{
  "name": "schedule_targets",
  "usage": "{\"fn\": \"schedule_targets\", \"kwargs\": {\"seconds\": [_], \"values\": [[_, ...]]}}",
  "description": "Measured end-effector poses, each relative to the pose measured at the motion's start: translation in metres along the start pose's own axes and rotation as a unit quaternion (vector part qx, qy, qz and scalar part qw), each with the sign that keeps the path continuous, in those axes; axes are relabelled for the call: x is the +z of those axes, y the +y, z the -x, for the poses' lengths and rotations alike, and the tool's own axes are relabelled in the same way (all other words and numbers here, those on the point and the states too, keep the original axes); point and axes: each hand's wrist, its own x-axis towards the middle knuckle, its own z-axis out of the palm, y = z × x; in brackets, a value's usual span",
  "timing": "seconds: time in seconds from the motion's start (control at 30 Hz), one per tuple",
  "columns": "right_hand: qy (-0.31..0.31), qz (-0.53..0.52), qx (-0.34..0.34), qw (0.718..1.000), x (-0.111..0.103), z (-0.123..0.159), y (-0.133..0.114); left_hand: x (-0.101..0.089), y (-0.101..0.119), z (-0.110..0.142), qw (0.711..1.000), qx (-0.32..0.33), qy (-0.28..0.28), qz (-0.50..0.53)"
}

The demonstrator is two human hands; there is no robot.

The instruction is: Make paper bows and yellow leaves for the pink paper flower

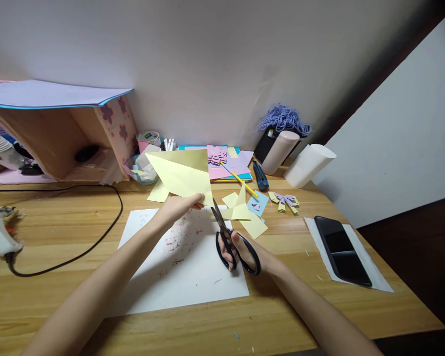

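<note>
My left hand (183,205) pinches the lower edge of a folded sheet of yellow paper (187,175), held up above the table. In my right hand (235,249) is a pair of black-handled scissors (222,227), fingers through the loops. The blade tips point up at the paper's lower right corner; whether they touch it I cannot tell. Below both hands lies a white sheet (185,277) marked with red and other coloured strokes. Yellow paper scraps (252,225) lie just beyond the scissors, beside a small blue paper piece (258,201).
A yellow pencil (241,180), a blue utility knife (260,176) and a paper bow (285,200) lie behind. A phone (343,249) rests at the right. At the left are a glue gun (2,235) with its black cord (107,230) and an open box (120,138).
</note>
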Motion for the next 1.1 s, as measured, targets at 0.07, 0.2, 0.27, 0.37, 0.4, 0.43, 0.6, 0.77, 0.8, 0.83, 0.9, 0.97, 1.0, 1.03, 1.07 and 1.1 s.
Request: {"fn": "schedule_targets", "kwargs": {"seconds": [0.07, 0.2, 0.27, 0.37, 0.4, 0.43, 0.6, 0.77, 0.8, 0.83, 0.9, 0.97, 1.0, 1.03, 1.07, 1.1], "values": [[0.000, 0.006, 0.003, 1.000, -0.0005, 0.0006, -0.0011, -0.0008, 0.0006, -0.0002, 1.000, -0.006, -0.004, -0.005], [-0.004, 0.019, 0.011, 1.000, -0.0007, 0.0011, -0.0030, -0.0016, 0.0004, -0.0010, 1.000, -0.006, -0.014, 0.002], [-0.006, 0.022, 0.013, 1.000, -0.0005, 0.0010, -0.0033, -0.0016, -0.0004, -0.0017, 1.000, -0.005, -0.017, 0.004], [-0.007, 0.021, 0.015, 1.000, -0.0003, 0.0008, -0.0029, -0.0015, -0.0030, -0.0038, 1.000, -0.001, -0.027, 0.009], [-0.006, 0.020, 0.015, 1.000, -0.0004, 0.0009, -0.0027, -0.0014, -0.0041, -0.0046, 0.999, 0.000, -0.030, 0.013], [-0.006, 0.019, 0.016, 1.000, -0.0004, 0.0009, -0.0025, -0.0013, -0.0051, -0.0055, 0.999, 0.000, -0.033, 0.018], [-0.004, 0.023, 0.014, 1.000, -0.0012, 0.0010, -0.0008, 0.0000, -0.0076, -0.0069, 0.998, -0.003, -0.041, 0.042], [-0.008, 0.027, 0.008, 1.000, -0.0019, 0.0007, 0.0014, 0.0014, -0.0063, -0.0058, 0.998, -0.005, -0.036, 0.051], [-0.010, 0.027, 0.007, 1.000, -0.0019, 0.0007, 0.0014, 0.0015, -0.0060, -0.0057, 0.998, -0.007, -0.034, 0.051], [-0.010, 0.027, 0.006, 1.000, -0.0020, 0.0007, 0.0013, 0.0015, -0.0057, -0.0056, 0.998, -0.008, -0.033, 0.051], [-0.008, 0.028, 0.005, 1.000, -0.0020, 0.0006, 0.0011, 0.0014, -0.0055, -0.0054, 0.998, -0.009, -0.032, 0.050], [-0.007, 0.029, 0.005, 1.000, -0.0020, 0.0006, 0.0012, 0.0010, -0.0060, -0.0054, 0.998, -0.011, -0.035, 0.050], [-0.006, 0.028, 0.006, 1.000, -0.0020, 0.0006, 0.0014, 0.0007, -0.0064, -0.0054, 0.998, -0.013, -0.039, 0.048], [-0.005, 0.027, 0.007, 1.000, -0.0019, 0.0005, 0.0016, 0.0005, -0.0069, -0.0055, 0.998, -0.014, -0.042, 0.046], [-0.004, 0.025, 0.008, 1.000, -0.0019, 0.0005, 0.0018, 0.0003, -0.0074, -0.0056, 0.998, -0.016, -0.044, 0.044], [-0.004, 0.023, 0.009, 1.000, -0.0019, 0.0005, 0.0019, 0.0001, -0.0078, -0.0057, 0.998, -0.017, -0.046, 0.041]]}}
